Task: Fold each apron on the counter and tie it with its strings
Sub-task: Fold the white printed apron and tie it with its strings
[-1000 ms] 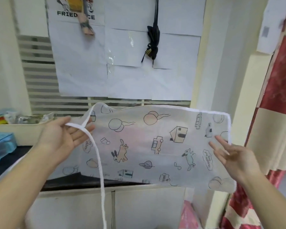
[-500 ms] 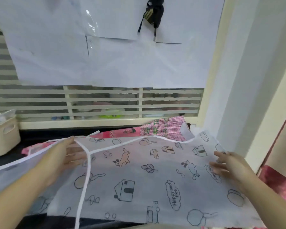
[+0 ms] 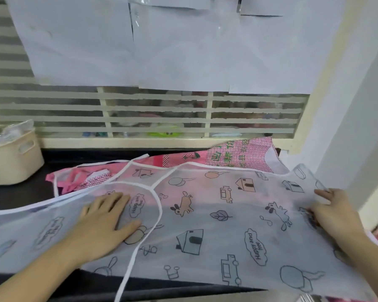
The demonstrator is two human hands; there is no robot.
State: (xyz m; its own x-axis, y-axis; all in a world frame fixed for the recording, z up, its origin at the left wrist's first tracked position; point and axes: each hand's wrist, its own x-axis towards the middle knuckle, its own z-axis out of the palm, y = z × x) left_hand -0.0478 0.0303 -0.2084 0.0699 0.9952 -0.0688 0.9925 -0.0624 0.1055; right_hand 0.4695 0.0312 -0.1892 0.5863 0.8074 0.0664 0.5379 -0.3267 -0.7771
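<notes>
A thin white apron printed with houses, cars and animals lies spread over the dark counter. My left hand rests flat on its left part, fingers straight. My right hand lies at its right edge, fingers on the fabric near the corner. A white string runs from the apron's trim down over the counter's front edge. Under it, toward the back, lies a pink checked apron, partly covered.
A cream basket with packets stands at the back left of the counter. Behind the counter is a louvred window covered above with white paper sheets. A white wall corner rises at the right.
The white apron, held up in the air a second ago, has come down onto the counter over the pink one. Both hands lowered with it and now lie on it.
</notes>
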